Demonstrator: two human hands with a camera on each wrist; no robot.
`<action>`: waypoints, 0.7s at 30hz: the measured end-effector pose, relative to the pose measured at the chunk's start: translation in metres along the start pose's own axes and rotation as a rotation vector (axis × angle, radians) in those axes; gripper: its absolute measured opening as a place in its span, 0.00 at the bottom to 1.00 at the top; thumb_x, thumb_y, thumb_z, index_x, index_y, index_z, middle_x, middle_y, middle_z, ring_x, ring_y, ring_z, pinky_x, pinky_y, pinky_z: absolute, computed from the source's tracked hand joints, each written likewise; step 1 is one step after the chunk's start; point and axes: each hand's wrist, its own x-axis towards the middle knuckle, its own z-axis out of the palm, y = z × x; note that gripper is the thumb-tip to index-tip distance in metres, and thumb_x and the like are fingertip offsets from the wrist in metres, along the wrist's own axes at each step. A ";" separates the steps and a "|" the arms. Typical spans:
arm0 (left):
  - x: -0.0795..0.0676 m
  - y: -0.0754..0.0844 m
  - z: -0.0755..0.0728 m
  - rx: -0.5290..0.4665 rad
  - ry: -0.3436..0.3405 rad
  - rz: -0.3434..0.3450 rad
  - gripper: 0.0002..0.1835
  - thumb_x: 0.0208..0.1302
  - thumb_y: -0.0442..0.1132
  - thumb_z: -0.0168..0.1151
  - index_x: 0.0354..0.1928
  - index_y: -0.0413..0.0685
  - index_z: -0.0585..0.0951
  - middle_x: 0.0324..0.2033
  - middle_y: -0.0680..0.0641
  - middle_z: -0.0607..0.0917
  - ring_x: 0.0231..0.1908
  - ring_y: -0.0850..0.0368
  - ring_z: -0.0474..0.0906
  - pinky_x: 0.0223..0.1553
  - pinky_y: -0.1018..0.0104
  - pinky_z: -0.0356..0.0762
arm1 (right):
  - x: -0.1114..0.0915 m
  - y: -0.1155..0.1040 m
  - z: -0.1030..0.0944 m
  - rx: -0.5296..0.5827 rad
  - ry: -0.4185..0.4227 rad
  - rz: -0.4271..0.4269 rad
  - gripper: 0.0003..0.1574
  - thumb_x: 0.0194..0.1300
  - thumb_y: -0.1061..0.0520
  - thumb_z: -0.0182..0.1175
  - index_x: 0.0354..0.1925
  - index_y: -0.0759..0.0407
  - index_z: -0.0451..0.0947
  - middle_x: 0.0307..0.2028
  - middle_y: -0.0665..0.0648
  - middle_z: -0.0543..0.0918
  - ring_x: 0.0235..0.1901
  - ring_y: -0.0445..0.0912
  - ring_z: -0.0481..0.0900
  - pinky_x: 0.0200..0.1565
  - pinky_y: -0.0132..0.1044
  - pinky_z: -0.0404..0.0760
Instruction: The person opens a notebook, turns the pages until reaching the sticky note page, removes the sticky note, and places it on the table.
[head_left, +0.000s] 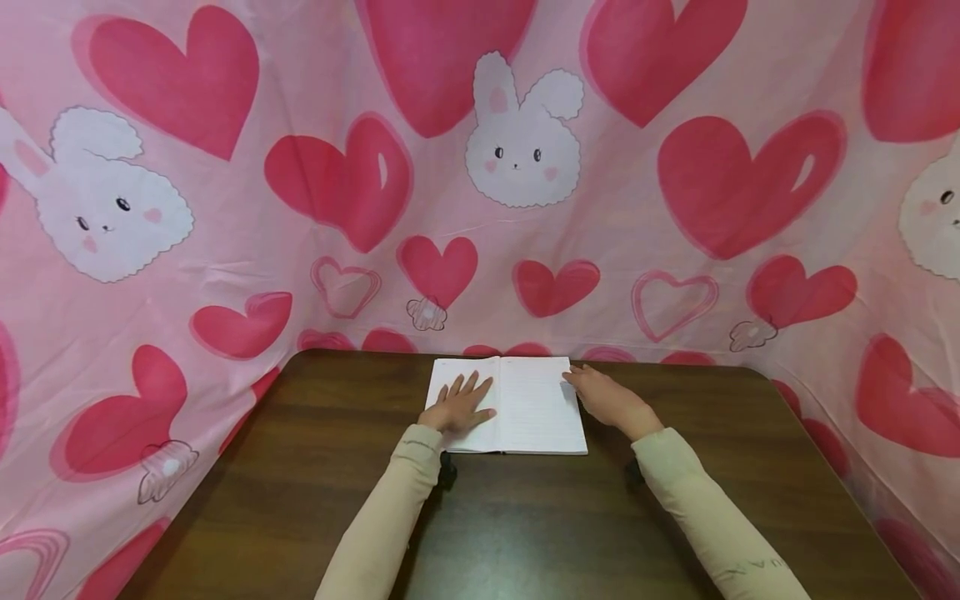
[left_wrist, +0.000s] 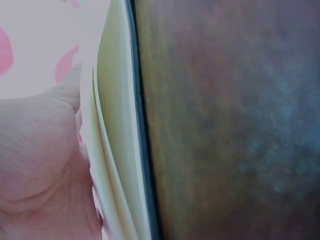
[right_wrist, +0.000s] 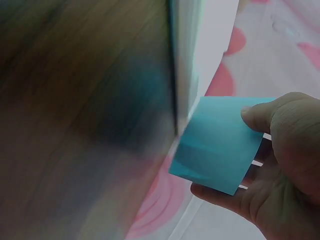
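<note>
An open notebook [head_left: 542, 408] with lined white pages lies near the far edge of the table. On its left page rests my left hand [head_left: 459, 407], fingers spread; in the left wrist view the palm [left_wrist: 37, 155] shows beside the slightly lifted page edges [left_wrist: 115, 130] and the dark cover. My right hand [head_left: 611, 400] is at the notebook's upper right edge. Between thumb and fingers it pinches a light blue square of paper [right_wrist: 220, 145], like a sticky note, seen plainly in the right wrist view.
The notebook lies on a dark brown wooden table [head_left: 525, 525]. Behind and at both sides hangs a pink cloth [head_left: 465, 217] printed with red hearts and white rabbits. A dark strap piece [head_left: 447, 472] sits under the left wrist.
</note>
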 end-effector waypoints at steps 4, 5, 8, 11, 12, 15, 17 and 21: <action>-0.003 0.001 -0.001 -0.003 0.001 0.000 0.40 0.78 0.62 0.44 0.83 0.61 0.44 0.82 0.47 0.37 0.80 0.40 0.29 0.76 0.37 0.29 | -0.008 0.018 0.001 0.024 0.065 0.003 0.22 0.73 0.68 0.53 0.63 0.74 0.73 0.63 0.77 0.75 0.65 0.72 0.71 0.64 0.62 0.71; -0.004 0.003 -0.002 -0.004 -0.003 -0.001 0.40 0.78 0.62 0.44 0.83 0.61 0.44 0.82 0.47 0.36 0.80 0.40 0.28 0.76 0.37 0.29 | -0.010 0.021 0.001 0.031 0.075 0.006 0.22 0.73 0.69 0.53 0.62 0.75 0.74 0.62 0.77 0.75 0.65 0.72 0.71 0.65 0.62 0.70; -0.010 0.007 -0.007 -0.008 -0.012 0.005 0.40 0.78 0.62 0.44 0.83 0.59 0.44 0.82 0.45 0.37 0.80 0.39 0.29 0.76 0.37 0.29 | -0.014 0.031 0.005 0.044 0.085 0.029 0.21 0.72 0.70 0.52 0.61 0.76 0.74 0.62 0.78 0.75 0.65 0.73 0.70 0.65 0.63 0.70; -0.016 0.011 -0.012 -0.019 -0.011 0.012 0.39 0.79 0.59 0.45 0.83 0.56 0.46 0.82 0.43 0.39 0.80 0.37 0.31 0.76 0.36 0.30 | -0.016 0.037 0.011 0.039 0.072 0.039 0.21 0.72 0.70 0.53 0.62 0.75 0.74 0.62 0.80 0.74 0.64 0.75 0.70 0.63 0.65 0.70; -0.017 0.012 -0.013 -0.021 -0.010 0.014 0.39 0.79 0.59 0.45 0.82 0.55 0.47 0.82 0.43 0.40 0.80 0.37 0.31 0.76 0.36 0.31 | -0.017 0.038 0.012 0.039 0.062 0.043 0.22 0.73 0.69 0.53 0.62 0.74 0.74 0.62 0.80 0.74 0.64 0.76 0.69 0.62 0.66 0.71; -0.020 0.015 -0.015 -0.020 -0.004 0.014 0.38 0.79 0.57 0.46 0.82 0.54 0.48 0.82 0.42 0.41 0.80 0.36 0.33 0.76 0.35 0.33 | -0.018 0.039 0.015 0.045 0.014 0.070 0.26 0.73 0.63 0.56 0.66 0.72 0.71 0.65 0.81 0.70 0.65 0.79 0.65 0.60 0.72 0.69; -0.020 0.015 -0.015 -0.016 0.000 0.014 0.38 0.79 0.57 0.46 0.82 0.54 0.49 0.82 0.41 0.42 0.80 0.36 0.34 0.75 0.34 0.34 | -0.019 0.037 0.015 0.077 -0.029 0.107 0.32 0.74 0.57 0.58 0.70 0.71 0.67 0.69 0.79 0.66 0.68 0.79 0.60 0.61 0.76 0.64; -0.020 0.015 -0.016 -0.008 0.007 0.015 0.38 0.79 0.58 0.46 0.82 0.53 0.49 0.81 0.41 0.43 0.80 0.36 0.35 0.75 0.34 0.36 | -0.022 0.036 0.014 0.142 -0.089 0.182 0.42 0.75 0.46 0.57 0.76 0.65 0.60 0.75 0.75 0.57 0.73 0.78 0.49 0.63 0.81 0.53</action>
